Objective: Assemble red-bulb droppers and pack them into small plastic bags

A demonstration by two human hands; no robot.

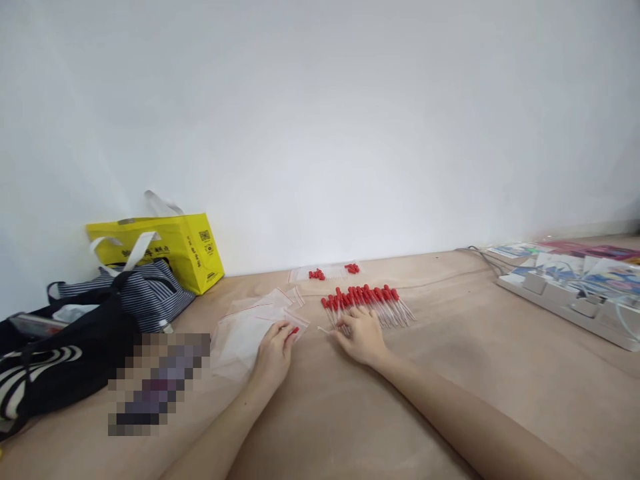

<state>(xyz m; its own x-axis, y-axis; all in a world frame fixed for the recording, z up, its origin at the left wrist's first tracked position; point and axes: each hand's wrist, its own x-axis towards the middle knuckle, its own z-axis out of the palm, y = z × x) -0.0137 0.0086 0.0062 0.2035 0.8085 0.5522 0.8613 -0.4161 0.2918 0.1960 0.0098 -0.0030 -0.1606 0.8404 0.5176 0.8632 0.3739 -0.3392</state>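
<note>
My left hand [274,350] is closed in front of the clear zip bags, and a red bulb [295,331] shows at its fingertips; the rest of that dropper is hidden. Flat clear zip bags [240,337] lie overlapping beneath and left of this hand. Over the near side of a row of droppers with red bulbs and thin clear tubes [370,297] is my right hand [363,337]. Its fingers are curled, with a thin clear tube end [324,329] sticking out left by the thumb. How many droppers it holds is hidden.
Near the wall lies a clear bag [333,273] with red-bulbed droppers. At left stand a yellow bag [200,253], a striped bag [173,300] and a black bag [65,367], beside a blurred-out object [160,387]. A white power strip [565,300] with cables and printed packets is at right.
</note>
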